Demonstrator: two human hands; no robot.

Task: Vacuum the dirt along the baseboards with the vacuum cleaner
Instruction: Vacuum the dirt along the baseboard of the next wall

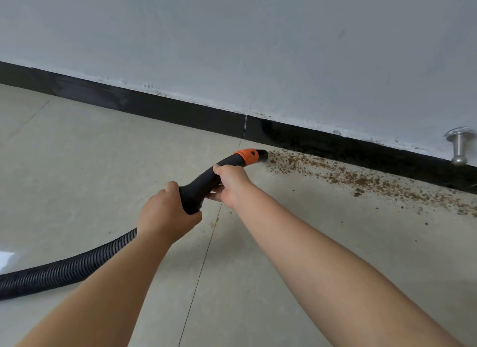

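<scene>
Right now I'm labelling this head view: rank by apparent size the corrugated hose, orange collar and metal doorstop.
1. corrugated hose, largest by far.
2. orange collar and metal doorstop look alike; the doorstop is cut off at the edge, so unranked.

hose (64,269) runs off left edge, vacuum body unseen; dirt (361,176) trail cut at right edge; nozzle mouth hidden
</scene>
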